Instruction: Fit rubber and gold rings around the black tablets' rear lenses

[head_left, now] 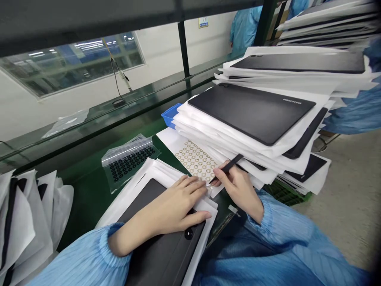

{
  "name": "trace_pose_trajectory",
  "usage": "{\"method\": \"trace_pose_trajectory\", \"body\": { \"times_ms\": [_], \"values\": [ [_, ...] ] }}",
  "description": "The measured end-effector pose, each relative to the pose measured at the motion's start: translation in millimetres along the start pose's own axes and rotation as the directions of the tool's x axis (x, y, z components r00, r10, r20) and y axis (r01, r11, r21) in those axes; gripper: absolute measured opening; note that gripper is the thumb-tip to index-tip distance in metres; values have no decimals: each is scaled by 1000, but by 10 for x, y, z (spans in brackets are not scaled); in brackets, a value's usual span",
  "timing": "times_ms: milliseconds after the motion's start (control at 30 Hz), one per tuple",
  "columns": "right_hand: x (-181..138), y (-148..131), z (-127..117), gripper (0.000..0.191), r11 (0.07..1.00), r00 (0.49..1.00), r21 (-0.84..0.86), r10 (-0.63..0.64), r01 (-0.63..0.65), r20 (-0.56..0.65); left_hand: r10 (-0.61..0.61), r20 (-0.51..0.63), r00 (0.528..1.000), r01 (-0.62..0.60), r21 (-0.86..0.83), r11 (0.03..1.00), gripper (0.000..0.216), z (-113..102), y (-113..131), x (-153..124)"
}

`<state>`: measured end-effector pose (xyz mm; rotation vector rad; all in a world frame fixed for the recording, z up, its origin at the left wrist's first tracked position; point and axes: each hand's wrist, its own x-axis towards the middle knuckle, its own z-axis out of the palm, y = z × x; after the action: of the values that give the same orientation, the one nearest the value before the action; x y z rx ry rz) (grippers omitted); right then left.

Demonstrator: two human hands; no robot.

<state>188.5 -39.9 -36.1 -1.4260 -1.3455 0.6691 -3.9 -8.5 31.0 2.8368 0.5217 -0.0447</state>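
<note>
My left hand (175, 202) lies flat across a black tablet back cover (149, 258), its fingertips reaching the near edge of a white sheet dotted with small gold rings (196, 161). The cover rests on white foam sleeves (116, 210), with a round camera opening (188, 233) just below my thumb. In my right hand (238, 188) is a pair of black tweezers (228, 163), held like a pen. Their tips point down at the sheet's near edge, close to my left fingertips. Whether the tips grip anything is too small to tell.
Tall stacks of black tablet covers (250, 111) between white sleeves rise at the right. A plastic sheet of black rings (131, 163) and a blue bin (170, 114) are farther back. More sleeved covers (38, 214) stand at left. A person in blue (245, 29) is beyond.
</note>
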Motion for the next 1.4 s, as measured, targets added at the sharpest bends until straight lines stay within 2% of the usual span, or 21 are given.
{"method": "trace_pose_trajectory", "body": {
  "times_ms": [100, 300, 567, 800, 1033, 1133, 1200, 1267, 1333, 1400],
  "values": [
    [-7, 9, 0, 25, 998, 999, -46, -46, 45, -6, 0, 19, 1000, 0, 13, 1000, 43, 5, -23, 104],
    [-13, 6, 4, 21, 987, 992, -107, -125, 121, -27, -4, 23, 1000, 4, -22, 1000, 38, 4, -37, 93],
    [-8, 12, -4, 21, 988, 995, -118, -99, 101, 17, 3, 26, 1000, -1, -45, 999, 37, -1, -53, 131],
    [-13, 15, -1, 21, 987, 995, -132, -92, 88, -26, 4, 29, 1000, -2, -39, 999, 37, -8, -44, 122],
    [-13, 9, -3, 21, 986, 996, -141, -89, 87, -11, 9, 17, 1000, -9, -30, 1000, 36, -16, -29, 108],
    [-17, 4, -24, 23, 999, 999, -7, -32, 32, -18, 17, 12, 1000, -16, -23, 1000, 38, -8, -37, 129],
    [-45, -33, -31, 24, 983, 1000, 183, 3, 2, -29, 26, 29, 999, -26, -1, 1000, 38, -11, -58, 143],
    [-103, -107, -16, 24, 922, 999, 388, 19, -6, -30, 29, 50, 998, -32, 47, 998, 38, -33, -87, 118],
    [-186, -209, 28, 24, 839, 999, 542, 29, -46, 40, -6, 41, 999, 2, 108, 994, 40, -72, -103, 16],
    [-275, -311, 91, 24, 763, 984, 631, 39, -142, 173, -79, -18, 997, 81, 150, 985, 41, -110, -75, -166]
  ]
}}
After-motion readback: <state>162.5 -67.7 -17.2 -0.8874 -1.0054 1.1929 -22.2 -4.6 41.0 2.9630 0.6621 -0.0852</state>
